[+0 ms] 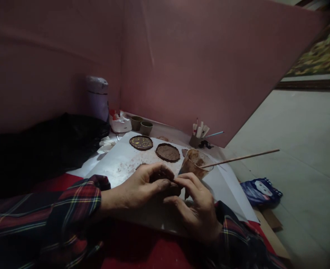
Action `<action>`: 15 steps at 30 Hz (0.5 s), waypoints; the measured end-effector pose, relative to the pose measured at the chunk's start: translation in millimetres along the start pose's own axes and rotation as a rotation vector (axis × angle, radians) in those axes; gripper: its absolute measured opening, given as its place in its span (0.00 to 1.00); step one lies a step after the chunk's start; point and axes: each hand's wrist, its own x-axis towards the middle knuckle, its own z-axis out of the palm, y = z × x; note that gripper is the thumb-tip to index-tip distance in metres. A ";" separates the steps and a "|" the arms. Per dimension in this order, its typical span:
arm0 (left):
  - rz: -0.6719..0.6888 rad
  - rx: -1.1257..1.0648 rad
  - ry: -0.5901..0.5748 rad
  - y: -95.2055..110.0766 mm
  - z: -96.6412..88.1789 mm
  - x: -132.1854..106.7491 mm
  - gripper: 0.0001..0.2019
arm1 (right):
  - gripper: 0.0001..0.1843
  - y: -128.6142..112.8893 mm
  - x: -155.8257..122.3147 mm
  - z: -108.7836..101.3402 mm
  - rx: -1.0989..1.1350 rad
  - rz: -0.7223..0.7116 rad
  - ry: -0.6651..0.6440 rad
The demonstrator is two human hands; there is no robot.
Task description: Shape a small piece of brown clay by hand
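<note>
My left hand (146,186) and my right hand (197,211) meet over the near part of the white sheet (226,198). Between their fingers is a dark brown, clay-like lump (174,189), mostly hidden and in shadow. The left fingers curl around it from the left, while the right thumb and fingers close on its other side. Just beyond the right hand, a clear cup (193,163) smeared with brown paste has a long thin stick (243,157) leaning out to the right. Past the hands lie a brown disc with a raised rim (167,152) and another disc with yellow specks (141,142).
Two dark cups (146,128) stand at the back, near a white tissue pack (120,124) and a lilac bottle-shaped object (98,99). A pen holder (196,141) is at back right. Black material (41,153) lies left; a blue pouch (261,192) lies right. Pink panels enclose the back.
</note>
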 end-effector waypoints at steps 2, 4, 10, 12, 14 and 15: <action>0.004 -0.014 0.000 -1.1 -1.3 1.0 0.08 | 0.12 -1.0 -0.5 1.3 0.020 0.029 0.013; -0.013 -0.039 -0.014 -2.1 -2.1 2.4 0.08 | 0.10 -1.7 -0.6 2.0 0.073 0.050 0.033; -0.062 -0.030 0.032 1.0 -5.2 5.8 0.13 | 0.05 1.2 -0.8 1.4 0.243 0.199 0.037; -0.068 -0.070 0.064 3.5 -7.1 6.2 0.15 | 0.04 1.8 -0.6 0.8 0.268 0.235 0.040; -0.083 -0.121 0.069 5.2 -8.5 6.0 0.16 | 0.03 1.5 -0.1 0.2 0.279 0.263 0.046; -0.092 -0.127 0.055 5.5 -8.7 5.7 0.17 | 0.03 1.2 0.3 0.0 0.285 0.275 0.053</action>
